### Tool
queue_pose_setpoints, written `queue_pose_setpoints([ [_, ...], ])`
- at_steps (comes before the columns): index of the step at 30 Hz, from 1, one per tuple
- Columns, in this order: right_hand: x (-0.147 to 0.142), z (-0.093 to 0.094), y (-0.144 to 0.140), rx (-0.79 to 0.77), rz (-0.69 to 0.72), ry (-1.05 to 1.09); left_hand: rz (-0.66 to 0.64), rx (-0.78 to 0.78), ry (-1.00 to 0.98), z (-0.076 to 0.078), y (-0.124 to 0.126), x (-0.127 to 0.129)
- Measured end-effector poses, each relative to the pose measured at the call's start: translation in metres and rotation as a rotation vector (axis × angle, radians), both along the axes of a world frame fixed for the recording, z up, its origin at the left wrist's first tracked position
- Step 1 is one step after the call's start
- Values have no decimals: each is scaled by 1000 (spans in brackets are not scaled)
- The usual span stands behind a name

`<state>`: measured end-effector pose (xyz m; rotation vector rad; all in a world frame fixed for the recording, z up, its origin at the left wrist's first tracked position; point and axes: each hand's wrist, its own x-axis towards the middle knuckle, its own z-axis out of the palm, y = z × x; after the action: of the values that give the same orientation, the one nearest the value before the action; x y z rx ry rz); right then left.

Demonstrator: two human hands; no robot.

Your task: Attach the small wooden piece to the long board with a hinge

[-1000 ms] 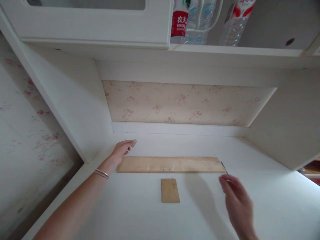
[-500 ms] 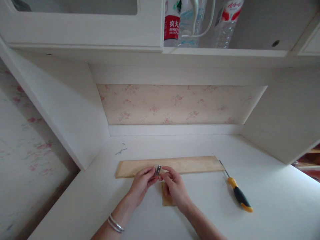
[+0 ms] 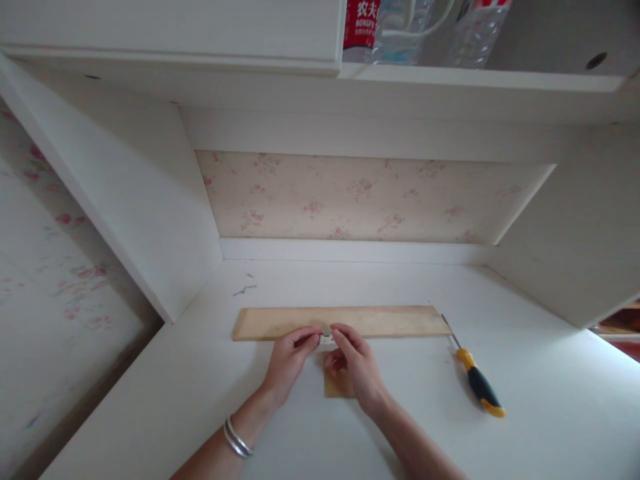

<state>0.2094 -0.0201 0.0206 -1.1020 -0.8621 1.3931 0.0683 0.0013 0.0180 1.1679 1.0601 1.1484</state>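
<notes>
Between my two hands is a small white-and-metal fitting, much like a cabinet door catch, though its exact kind is too small to tell. The fingertips of my left hand pinch its left end. My right hand pinches the right end with thumb and forefinger, its other fingers curled below. Behind the fitting, a long, thin wooden board lies flat on the white desktop. A small square wooden piece rests under my right hand, partly hidden by it.
To the right lies a yellow-and-black screwdriver, its tip close to the board's right end. Several screws or nails lie at the back left. Overhead, a cabinet shelf holds plastic bottles. White side panels flank the desktop.
The fitting has been turned so its white side now faces me, and both hands grip its ends. The camera view has tilted down slightly.
</notes>
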Motion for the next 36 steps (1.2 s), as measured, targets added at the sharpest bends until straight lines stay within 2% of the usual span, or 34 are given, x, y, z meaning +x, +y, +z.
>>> queue_pose_setpoints([
  [4,2,0,1,-3,-27,11,21,22,6,0,-1,-1],
  [10,5,-2,2,-5,-42,1,14,-43,-17,0,-2,0],
  [14,5,-2,2,-15,-49,8,-60,-98,-107,0,-1,2],
  [24,6,1,2,-45,-57,-5,-84,-40,58,-2,0,-1],
  [36,7,-3,3,-40,-29,-45,-128,-125,-32,-4,1,-2],
])
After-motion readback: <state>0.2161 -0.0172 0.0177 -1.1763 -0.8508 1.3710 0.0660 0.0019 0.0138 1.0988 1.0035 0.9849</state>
